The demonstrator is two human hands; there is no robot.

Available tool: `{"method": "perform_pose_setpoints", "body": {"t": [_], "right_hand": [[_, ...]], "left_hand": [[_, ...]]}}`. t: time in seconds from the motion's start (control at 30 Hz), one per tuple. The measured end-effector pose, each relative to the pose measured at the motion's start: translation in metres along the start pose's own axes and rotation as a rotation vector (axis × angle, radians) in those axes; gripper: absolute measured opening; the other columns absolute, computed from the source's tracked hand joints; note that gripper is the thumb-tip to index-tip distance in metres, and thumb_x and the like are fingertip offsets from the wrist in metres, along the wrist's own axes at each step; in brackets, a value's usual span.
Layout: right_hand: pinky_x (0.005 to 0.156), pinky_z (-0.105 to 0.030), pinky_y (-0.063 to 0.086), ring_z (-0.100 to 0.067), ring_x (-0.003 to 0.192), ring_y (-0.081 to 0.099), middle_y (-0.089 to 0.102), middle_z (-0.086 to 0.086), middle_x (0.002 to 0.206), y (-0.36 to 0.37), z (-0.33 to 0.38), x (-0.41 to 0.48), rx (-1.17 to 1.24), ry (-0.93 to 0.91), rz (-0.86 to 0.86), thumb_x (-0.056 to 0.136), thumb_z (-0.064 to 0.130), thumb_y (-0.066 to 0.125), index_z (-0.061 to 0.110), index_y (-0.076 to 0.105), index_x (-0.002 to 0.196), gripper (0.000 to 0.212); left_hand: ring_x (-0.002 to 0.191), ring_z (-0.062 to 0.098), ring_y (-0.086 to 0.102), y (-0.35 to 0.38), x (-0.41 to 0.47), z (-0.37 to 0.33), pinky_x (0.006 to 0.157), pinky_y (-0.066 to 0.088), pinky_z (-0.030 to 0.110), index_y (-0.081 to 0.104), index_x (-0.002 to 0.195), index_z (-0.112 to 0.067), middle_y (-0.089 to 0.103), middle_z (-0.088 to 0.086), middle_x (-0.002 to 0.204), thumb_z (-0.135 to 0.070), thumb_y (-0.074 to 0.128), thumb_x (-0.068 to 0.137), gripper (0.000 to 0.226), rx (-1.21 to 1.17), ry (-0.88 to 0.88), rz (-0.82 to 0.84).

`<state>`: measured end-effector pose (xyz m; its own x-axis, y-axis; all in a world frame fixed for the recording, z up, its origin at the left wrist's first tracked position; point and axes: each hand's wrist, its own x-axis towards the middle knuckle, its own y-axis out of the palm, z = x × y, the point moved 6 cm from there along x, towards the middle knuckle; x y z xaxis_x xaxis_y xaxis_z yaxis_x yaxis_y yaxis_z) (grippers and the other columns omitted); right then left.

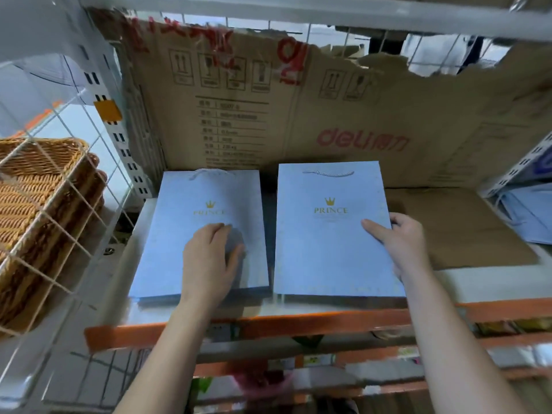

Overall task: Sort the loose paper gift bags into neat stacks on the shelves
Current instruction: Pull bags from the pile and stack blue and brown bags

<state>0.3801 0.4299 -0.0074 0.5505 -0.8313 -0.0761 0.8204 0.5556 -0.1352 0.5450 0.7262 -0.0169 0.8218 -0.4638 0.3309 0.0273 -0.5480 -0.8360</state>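
Note:
Two stacks of flat light-blue gift bags with a gold crown and "PRINCE" print lie side by side on the shelf (pixel 478 286). My left hand (pixel 210 258) rests palm down on the left stack (pixel 185 234), fingers relaxed. My right hand (pixel 397 243) grips the right edge of the right stack (pixel 325 243), thumb on top and fingers round the side. White cord handles show at the far end of both stacks.
A torn brown cardboard sheet (pixel 328 115) lines the shelf's back and floor at right. Woven wicker baskets (pixel 38 204) sit behind a white wire grid at left. More blue bags (pixel 525 216) lie at far right. An orange shelf rail (pixel 268 322) runs in front.

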Motion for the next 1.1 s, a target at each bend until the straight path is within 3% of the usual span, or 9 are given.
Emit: {"method": "perform_pose_setpoints", "body": {"t": [0.17, 0.27, 0.37, 0.5, 0.63, 0.8, 0.9, 1.1], "right_hand": [[0.072, -0.056, 0.057, -0.029, 0.076, 0.072, 0.074, -0.007, 0.082, -0.005, -0.007, 0.033, -0.203, 0.011, -0.006, 0.068, 0.022, 0.085, 0.01, 0.064, 0.083, 0.028], [0.065, -0.045, 0.057, -0.024, 0.073, 0.068, 0.071, 0.0, 0.08, -0.003, -0.005, 0.042, -0.482, -0.037, -0.059, 0.067, 0.037, 0.085, 0.015, 0.061, 0.082, 0.036], [0.053, -0.03, 0.042, -0.022, 0.075, 0.061, 0.065, 0.001, 0.081, 0.001, 0.003, 0.041, -0.726, -0.098, -0.111, 0.071, 0.045, 0.08, 0.015, 0.059, 0.084, 0.039], [0.055, -0.03, 0.04, -0.027, 0.082, 0.06, 0.064, -0.003, 0.085, 0.002, -0.003, 0.041, -0.884, -0.109, -0.148, 0.074, 0.051, 0.076, 0.01, 0.059, 0.09, 0.048], [0.058, -0.032, 0.037, -0.03, 0.089, 0.058, 0.062, -0.006, 0.09, 0.003, -0.005, 0.04, -0.917, -0.16, -0.154, 0.074, 0.051, 0.077, 0.009, 0.056, 0.091, 0.05], [0.062, -0.032, 0.034, -0.023, 0.082, 0.046, 0.046, -0.003, 0.099, -0.003, 0.002, 0.028, -0.83, -0.191, -0.18, 0.078, 0.046, 0.074, 0.011, 0.045, 0.104, 0.053], [0.065, -0.031, 0.035, -0.02, 0.081, 0.048, 0.053, -0.006, 0.099, -0.017, -0.002, 0.024, -0.712, -0.269, -0.159, 0.085, 0.044, 0.067, 0.01, 0.051, 0.106, 0.043], [0.07, -0.031, 0.041, -0.02, 0.09, 0.055, 0.062, -0.004, 0.096, -0.076, -0.011, 0.027, -0.639, -0.315, -0.16, 0.091, 0.038, 0.061, 0.014, 0.058, 0.103, 0.028]], "left_hand": [[0.109, 0.026, 0.057, 0.013, -0.004, -0.017, 0.094, 0.046, 0.039, 0.059, 0.123, -0.007, 0.062, 0.009, 0.12, -0.034, 0.062, 0.088, 0.044, 0.03, 0.034, 0.025], [0.11, 0.026, 0.057, 0.015, -0.004, -0.015, 0.095, 0.046, 0.04, 0.058, 0.124, -0.008, 0.062, 0.009, 0.121, -0.035, 0.062, 0.088, 0.045, 0.036, 0.021, 0.022], [0.112, 0.027, 0.055, 0.019, -0.004, -0.013, 0.097, 0.045, 0.041, 0.058, 0.124, -0.008, 0.061, 0.008, 0.123, -0.037, 0.061, 0.089, 0.045, 0.046, 0.028, 0.029], [0.113, 0.027, 0.054, 0.021, -0.004, -0.012, 0.097, 0.044, 0.041, 0.057, 0.125, -0.009, 0.06, 0.008, 0.124, -0.038, 0.058, 0.09, 0.045, 0.047, 0.009, 0.046], [0.113, 0.027, 0.054, 0.02, -0.004, -0.014, 0.097, 0.044, 0.039, 0.057, 0.123, -0.009, 0.06, 0.008, 0.123, -0.035, 0.06, 0.09, 0.043, 0.047, 0.004, 0.058], [0.103, 0.029, 0.059, 0.016, -0.004, -0.023, 0.088, 0.049, 0.041, 0.062, 0.114, -0.005, 0.064, 0.012, 0.113, -0.034, 0.048, 0.089, 0.04, 0.051, 0.065, 0.02], [0.102, 0.029, 0.06, 0.017, -0.005, -0.041, 0.086, 0.049, 0.041, 0.063, 0.113, -0.005, 0.066, 0.012, 0.112, -0.033, 0.043, 0.092, 0.041, 0.042, 0.112, -0.018], [0.118, 0.025, 0.051, 0.048, -0.001, -0.107, 0.096, 0.043, 0.042, 0.058, 0.125, -0.012, 0.058, 0.006, 0.128, -0.04, 0.035, 0.095, 0.048, 0.031, 0.208, 0.064]]}}
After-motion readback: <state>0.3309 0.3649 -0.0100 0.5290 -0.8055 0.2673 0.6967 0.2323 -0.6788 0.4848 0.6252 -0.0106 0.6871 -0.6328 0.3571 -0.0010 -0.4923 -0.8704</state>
